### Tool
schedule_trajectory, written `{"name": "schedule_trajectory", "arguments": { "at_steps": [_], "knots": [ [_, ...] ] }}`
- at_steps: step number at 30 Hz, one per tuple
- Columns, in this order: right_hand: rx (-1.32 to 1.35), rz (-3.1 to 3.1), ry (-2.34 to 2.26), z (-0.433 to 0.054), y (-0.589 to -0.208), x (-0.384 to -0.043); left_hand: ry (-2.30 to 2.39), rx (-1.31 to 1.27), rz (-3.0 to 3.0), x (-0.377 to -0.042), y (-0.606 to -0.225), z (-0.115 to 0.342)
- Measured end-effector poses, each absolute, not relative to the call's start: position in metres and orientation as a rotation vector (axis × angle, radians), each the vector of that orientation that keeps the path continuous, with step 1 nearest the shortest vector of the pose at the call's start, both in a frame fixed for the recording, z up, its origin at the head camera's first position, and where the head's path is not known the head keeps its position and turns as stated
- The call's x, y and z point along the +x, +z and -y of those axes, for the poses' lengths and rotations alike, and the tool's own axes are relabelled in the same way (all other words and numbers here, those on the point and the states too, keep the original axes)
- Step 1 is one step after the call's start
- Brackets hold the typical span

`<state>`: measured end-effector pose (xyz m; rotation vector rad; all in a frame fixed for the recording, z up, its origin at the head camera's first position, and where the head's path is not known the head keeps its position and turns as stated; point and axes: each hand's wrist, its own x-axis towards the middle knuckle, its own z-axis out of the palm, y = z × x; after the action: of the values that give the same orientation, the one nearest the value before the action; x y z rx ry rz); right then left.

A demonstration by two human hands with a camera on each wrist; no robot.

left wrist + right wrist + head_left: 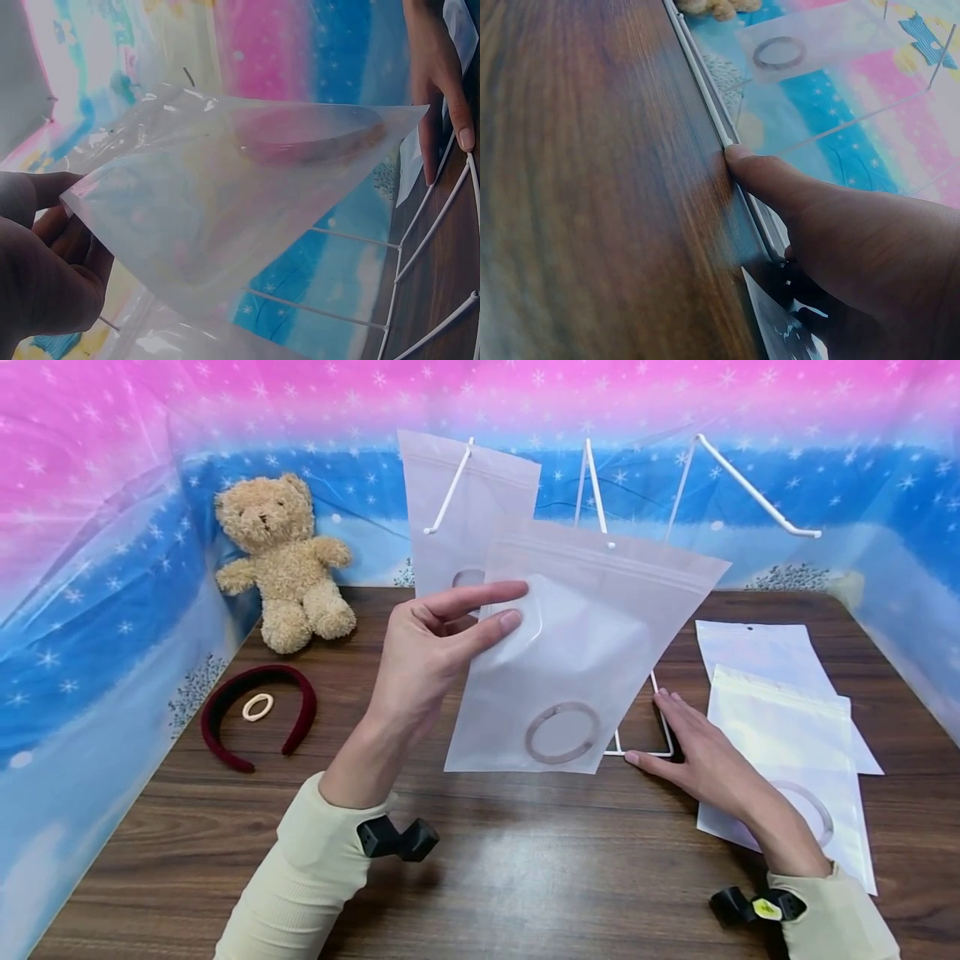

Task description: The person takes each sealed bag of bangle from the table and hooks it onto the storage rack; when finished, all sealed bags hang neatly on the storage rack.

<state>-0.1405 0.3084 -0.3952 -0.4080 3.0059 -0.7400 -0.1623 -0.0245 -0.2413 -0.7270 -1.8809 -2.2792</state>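
Observation:
My left hand (423, 652) pinches a frosted zip-top plastic bag (555, 668) by its left side, between thumb and forefinger. Low inside it shows a dark ring-shaped item (529, 739). At the bag's top strip appears the tip of the middle arm of a white wire rack (597, 497). My right hand (705, 747) rests at the front right corner of the rack's base, fingers extended; its thumb (769, 172) lies on the base wire. Behind the held bag, a second bag (472, 502) hangs on the rack's left arm.
Two more white bags lie overlapping at the right, the nearer bag (780, 735) with a ring inside. At the left are a teddy bear (285, 564), a dark red headband (303, 727) and a small cream ring (250, 707). A patterned cloth (360, 518) surrounds the wooden table (510, 877).

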Motion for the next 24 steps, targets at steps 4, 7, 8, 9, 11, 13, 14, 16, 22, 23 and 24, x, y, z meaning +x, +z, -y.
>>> {"name": "schedule_trajectory", "arguments": {
  "at_steps": [4,7,8,9,11,13,14,16,22,23,24],
  "knots": [
    [-0.402,-3.006,-0.733,-0.309,-0.395,-0.14,-2.283,-0.718,1.884,-0.163,-0.242,0.023],
    [-0.403,-3.007,-0.73,-0.309,-0.395,-0.141,-2.293,-0.701,1.885,-0.165,-0.243,0.023],
    [-0.405,-3.007,-0.73,-0.309,-0.395,-0.141,-2.295,-0.697,1.885,-0.165,-0.244,0.022],
    [-0.408,-3.008,-0.733,-0.308,-0.395,-0.141,-2.295,-0.694,1.883,-0.166,-0.245,0.022],
    [-0.41,-3.012,-0.733,-0.309,-0.396,-0.141,-2.293,-0.68,1.889,-0.17,-0.247,0.019],
    [-0.414,-3.016,-0.732,-0.309,-0.397,-0.141,-2.285,-0.647,1.894,-0.175,-0.25,0.017],
    [-0.416,-3.017,-0.732,-0.309,-0.398,-0.141,-2.283,-0.625,1.895,-0.178,-0.252,0.016],
    [-0.421,-3.018,-0.729,-0.308,-0.4,-0.142,-2.285,-0.579,1.888,-0.184,-0.255,0.014],
    [-0.406,-3.024,-0.724,-0.309,-0.399,-0.142,-2.264,-0.541,1.801,-0.211,-0.257,0.0],
    [-0.402,-3.028,-0.722,-0.309,-0.398,-0.142,-2.262,-0.541,1.778,-0.217,-0.256,-0.004],
    [-0.401,-3.03,-0.718,-0.31,-0.398,-0.142,-2.255,-0.538,1.76,-0.223,-0.255,-0.008]
  ]
}}
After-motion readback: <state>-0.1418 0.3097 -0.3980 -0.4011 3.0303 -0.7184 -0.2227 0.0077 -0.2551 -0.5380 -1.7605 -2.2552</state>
